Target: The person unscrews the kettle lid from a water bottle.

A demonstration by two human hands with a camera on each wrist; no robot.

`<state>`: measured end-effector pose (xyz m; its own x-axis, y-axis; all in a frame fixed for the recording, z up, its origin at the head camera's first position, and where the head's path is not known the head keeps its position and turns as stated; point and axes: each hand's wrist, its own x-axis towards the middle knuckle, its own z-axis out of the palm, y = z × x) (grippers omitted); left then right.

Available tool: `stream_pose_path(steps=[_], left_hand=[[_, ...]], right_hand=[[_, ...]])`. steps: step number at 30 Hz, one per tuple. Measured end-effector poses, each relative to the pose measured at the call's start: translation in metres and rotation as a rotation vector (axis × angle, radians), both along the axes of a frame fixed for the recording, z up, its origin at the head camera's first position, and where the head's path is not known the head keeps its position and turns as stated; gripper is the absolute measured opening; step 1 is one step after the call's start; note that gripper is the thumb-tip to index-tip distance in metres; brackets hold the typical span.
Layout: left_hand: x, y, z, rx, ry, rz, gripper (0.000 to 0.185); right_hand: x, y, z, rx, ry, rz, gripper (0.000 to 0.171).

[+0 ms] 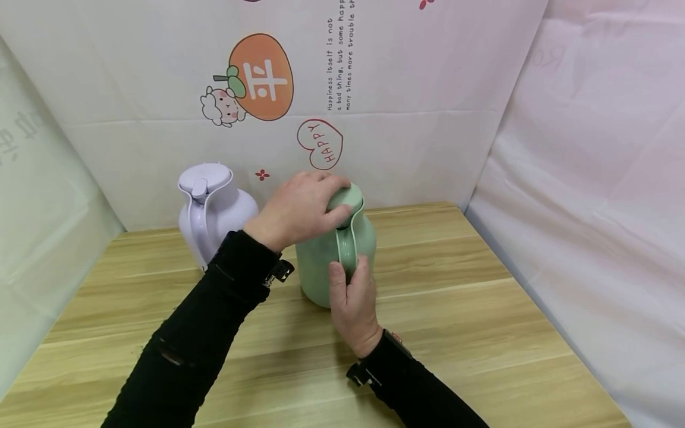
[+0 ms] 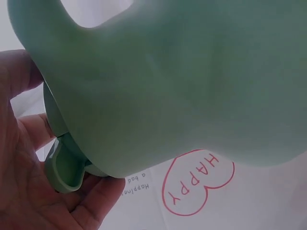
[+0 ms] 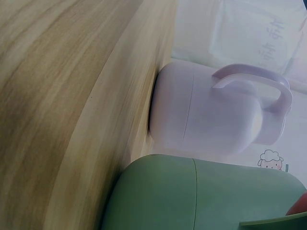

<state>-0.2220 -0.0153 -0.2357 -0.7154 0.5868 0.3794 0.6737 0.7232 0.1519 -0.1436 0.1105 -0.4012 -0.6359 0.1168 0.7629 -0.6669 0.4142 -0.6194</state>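
- Green jug (image 1: 317,270): one, standing on the bench toward its back edge, about midway across; we see its handle (image 1: 346,245) facing the wearer.
- Lid (image 1: 348,195): green, seated in the jug's mouth; we note it partly hidden under fingers.
- Left hand (image 1: 302,208): laid over the top of the green jug, holding the lid, thumb on the near side and fingers beyond; in the left wrist view we find the fingers bent about the lid's rim.
- Right hand (image 1: 353,306): holding the handle low down, thumb to the left, fingers to the right; in the right wrist view we get only a fingertip at the frame's edge.
- Lilac jug (image 1: 238,211): one, upright on the bench, left of the green jug and apart from it; lidded, handle toward the wearer, its lower part overlapped by the left sleeve (image 1: 187,339). We count no hand on it.
- Sleeves: two, black; the right sleeve (image 1: 423,380) enters from below.
- Bench (image 1: 455,261): wood-grained, pale.
- Cloth (image 1: 417,77): white, hung behind; we list on it an orange fruit (image 1: 280,98), a sheep (image 1: 222,107), a red heart (image 1: 320,144) reading "HAPPY", a small red flower (image 1: 262,175) and sideways English lettering (image 1: 339,77).
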Motion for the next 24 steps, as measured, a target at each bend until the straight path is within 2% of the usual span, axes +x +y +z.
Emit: stream_pose_path(steps=[12,24], left_hand=[[0.0022,0.0026,-0.0015,-0.003,0.061,0.031,0.04],[0.0059,0.0028,-0.0013,-0.023,0.091,0.059,0.043]], right_hand=[[0.0,-0.0002,0.0,0.007,0.005,-0.007,0.031],[0.0011,0.0,-0.001,0.007,-0.011,-0.003,0.033]])
